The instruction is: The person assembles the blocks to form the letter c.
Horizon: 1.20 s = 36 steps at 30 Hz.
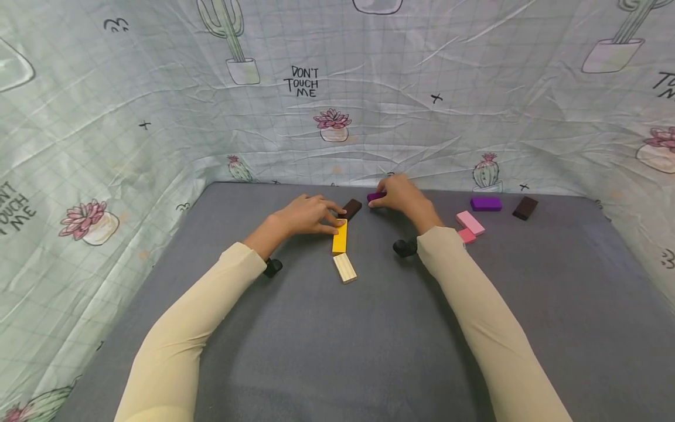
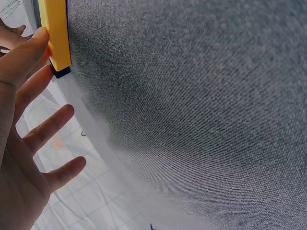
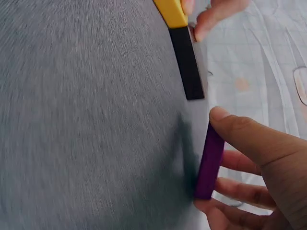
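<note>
Pinching a purple rectangular block [image 3: 209,163] near the far edge of the table [image 1: 295,351] is the right hand [image 1: 403,196]. Leftward, the left hand [image 1: 306,214], spread, touches a yellow rectangular block [image 1: 340,239].

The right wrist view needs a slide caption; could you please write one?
A right hand pinches a purple block near a dark block.

Left wrist: yellow block [image 2: 58,36] (top cropped)

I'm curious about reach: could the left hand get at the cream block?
Probably yes: the cream block lies uncovered at the near end of the yellow block, close to the left hand.
</note>
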Each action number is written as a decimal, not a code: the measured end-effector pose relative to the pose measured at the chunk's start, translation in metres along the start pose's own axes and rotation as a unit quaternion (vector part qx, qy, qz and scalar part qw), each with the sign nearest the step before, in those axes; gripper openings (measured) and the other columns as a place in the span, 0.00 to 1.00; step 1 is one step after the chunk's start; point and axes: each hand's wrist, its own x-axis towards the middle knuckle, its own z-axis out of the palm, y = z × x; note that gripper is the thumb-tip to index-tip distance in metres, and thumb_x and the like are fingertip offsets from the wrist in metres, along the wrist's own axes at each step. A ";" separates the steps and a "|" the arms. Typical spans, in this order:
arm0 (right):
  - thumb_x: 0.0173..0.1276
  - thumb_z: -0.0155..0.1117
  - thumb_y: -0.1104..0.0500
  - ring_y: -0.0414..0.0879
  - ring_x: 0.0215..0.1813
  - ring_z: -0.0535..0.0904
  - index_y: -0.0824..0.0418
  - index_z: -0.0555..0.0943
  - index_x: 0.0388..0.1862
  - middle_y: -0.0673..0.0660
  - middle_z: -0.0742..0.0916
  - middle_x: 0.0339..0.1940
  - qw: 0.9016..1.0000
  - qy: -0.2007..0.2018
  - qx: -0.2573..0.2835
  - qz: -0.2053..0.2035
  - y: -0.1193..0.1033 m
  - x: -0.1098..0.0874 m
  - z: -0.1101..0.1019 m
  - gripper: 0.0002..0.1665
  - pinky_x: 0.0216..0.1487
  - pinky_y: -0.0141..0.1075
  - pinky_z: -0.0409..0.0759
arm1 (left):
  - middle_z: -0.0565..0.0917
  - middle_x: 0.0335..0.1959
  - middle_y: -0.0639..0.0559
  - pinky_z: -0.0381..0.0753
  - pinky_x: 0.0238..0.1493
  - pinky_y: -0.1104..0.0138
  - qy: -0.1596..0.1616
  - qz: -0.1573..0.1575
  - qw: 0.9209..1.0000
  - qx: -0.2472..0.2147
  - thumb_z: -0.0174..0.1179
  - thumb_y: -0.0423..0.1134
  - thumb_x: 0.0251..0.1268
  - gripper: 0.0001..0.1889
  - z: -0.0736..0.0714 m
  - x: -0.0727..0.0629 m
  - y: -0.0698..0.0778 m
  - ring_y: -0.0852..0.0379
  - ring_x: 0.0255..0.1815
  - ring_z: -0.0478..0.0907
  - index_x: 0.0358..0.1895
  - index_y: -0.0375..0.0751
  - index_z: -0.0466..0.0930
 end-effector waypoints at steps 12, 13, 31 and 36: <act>0.69 0.72 0.60 0.59 0.62 0.77 0.62 0.81 0.64 0.65 0.81 0.62 0.995 -0.003 -0.053 -0.082 0.003 -0.001 0.008 0.25 0.66 0.51 0.74 | 0.73 0.72 0.61 0.62 0.70 0.38 -0.001 0.000 1.000 -0.003 0.59 0.57 0.73 0.20 -0.001 -0.001 0.000 0.46 0.72 0.67 0.64 0.60 0.83; 0.68 0.72 0.62 0.58 0.60 0.78 0.61 0.83 0.62 0.64 0.83 0.59 0.993 0.001 -0.060 -0.099 0.005 -0.002 0.008 0.23 0.65 0.50 0.75 | 0.73 0.72 0.61 0.62 0.70 0.38 -0.001 0.000 1.000 -0.002 0.59 0.57 0.73 0.20 -0.001 -0.001 0.000 0.46 0.72 0.67 0.64 0.60 0.83; 0.67 0.71 0.67 0.55 0.54 0.83 0.59 0.90 0.52 0.58 0.88 0.50 0.985 0.074 -0.046 -0.150 0.017 0.000 0.017 0.15 0.58 0.48 0.79 | 0.74 0.71 0.62 0.63 0.69 0.39 0.010 -0.001 1.000 -0.010 0.60 0.57 0.73 0.19 0.003 0.001 -0.001 0.48 0.71 0.69 0.62 0.60 0.84; 0.67 0.71 0.67 0.56 0.56 0.83 0.59 0.90 0.52 0.59 0.88 0.52 0.988 0.068 -0.037 -0.133 0.013 0.001 0.017 0.15 0.58 0.49 0.80 | 0.74 0.71 0.62 0.64 0.69 0.39 0.012 0.004 1.000 -0.010 0.60 0.57 0.73 0.19 0.004 0.001 -0.003 0.48 0.70 0.69 0.62 0.60 0.83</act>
